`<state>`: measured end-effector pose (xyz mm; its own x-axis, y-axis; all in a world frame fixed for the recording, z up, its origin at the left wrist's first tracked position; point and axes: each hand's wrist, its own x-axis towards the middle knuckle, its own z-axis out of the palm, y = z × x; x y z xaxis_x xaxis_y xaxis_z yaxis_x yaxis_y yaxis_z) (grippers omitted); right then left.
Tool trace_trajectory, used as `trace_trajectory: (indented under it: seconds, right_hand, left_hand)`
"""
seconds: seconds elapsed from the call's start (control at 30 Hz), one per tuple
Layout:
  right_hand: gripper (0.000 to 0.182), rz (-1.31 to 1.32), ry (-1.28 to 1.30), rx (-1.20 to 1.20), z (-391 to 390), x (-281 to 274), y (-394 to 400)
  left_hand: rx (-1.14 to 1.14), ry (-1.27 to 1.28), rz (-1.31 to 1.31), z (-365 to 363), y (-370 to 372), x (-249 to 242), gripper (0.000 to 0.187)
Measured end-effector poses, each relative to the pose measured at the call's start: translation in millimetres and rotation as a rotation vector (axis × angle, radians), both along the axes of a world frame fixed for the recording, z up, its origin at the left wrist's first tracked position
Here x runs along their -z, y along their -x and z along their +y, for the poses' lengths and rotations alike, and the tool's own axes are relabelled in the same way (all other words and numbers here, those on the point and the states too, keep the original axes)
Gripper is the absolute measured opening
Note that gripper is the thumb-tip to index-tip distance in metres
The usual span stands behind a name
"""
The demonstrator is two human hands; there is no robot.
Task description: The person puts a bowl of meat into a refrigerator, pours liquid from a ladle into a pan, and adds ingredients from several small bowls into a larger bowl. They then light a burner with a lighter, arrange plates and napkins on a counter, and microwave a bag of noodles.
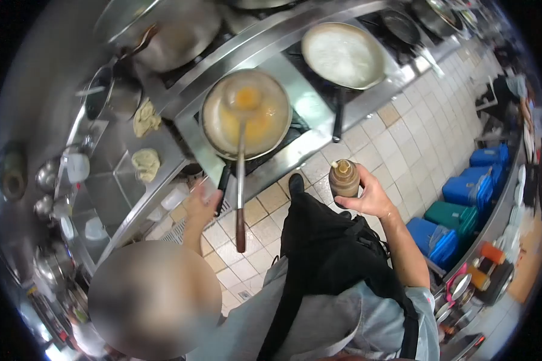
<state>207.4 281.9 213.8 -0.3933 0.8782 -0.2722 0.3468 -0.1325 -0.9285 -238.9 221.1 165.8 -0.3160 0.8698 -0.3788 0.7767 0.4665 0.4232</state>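
My right hand (369,195) is closed around a squeeze bottle (345,180) with brownish contents and a pale nozzle, held over the floor. On the left, my left hand (202,203) is slightly smeared, its fingers apart beside the black handle of a frying pan (286,129). A blurred patch hides much of that forearm. Yellowish liquid fills the pan, which sits on the stove. A ladle (241,174) rests in it, the bowl over an orange-yellow spot and the brown grip hanging out past the stove edge.
A second pan (343,55) of whitish liquid stands further right, its black handle jutting over the edge. Crumpled cloths (146,165) lie on the left steel counter (111,195). Large pots (177,39) stand behind. Blue bins (470,185) and a green bin (451,218) line the right side.
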Motion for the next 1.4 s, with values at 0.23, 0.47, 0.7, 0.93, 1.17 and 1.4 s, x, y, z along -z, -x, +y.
trace_trajectory:
  seconds: [0.23, 0.47, 0.7, 0.93, 1.17, 1.4]
  right_hand:
    - [0.079, 0.027, -0.234, 0.298, -99.4, -4.5, -116.5]
    - [0.081, -0.082, -0.146, 0.681, -216.5, 0.5, -218.3]
    - [0.077, -0.046, -0.215, 1.113, -314.1, 75.0, -274.6]
    - [0.05, -0.113, -0.049, 1.289, -282.7, 31.0, -249.1]
    - [0.072, 0.024, -0.38, 1.128, -266.4, -35.8, -240.3]
    - [0.071, -0.242, -0.546, 1.384, -338.9, -38.6, -242.2]
  left_hand:
    - [0.265, -0.797, -0.095, 25.3, -176.1, -111.8, 0.065]
    - [0.689, -0.837, -0.022, -27.4, -313.0, -49.8, 0.083]
    - [0.838, -0.491, -0.258, -49.3, -391.7, -50.0, 0.081]
    - [1.078, -0.161, -0.781, -22.1, -483.0, -66.1, 0.077]
    - [1.378, 0.245, -1.156, -54.9, -592.0, -97.7, 0.086]
    - [1.633, 0.159, -1.086, -110.7, -654.6, -119.6, 0.065]
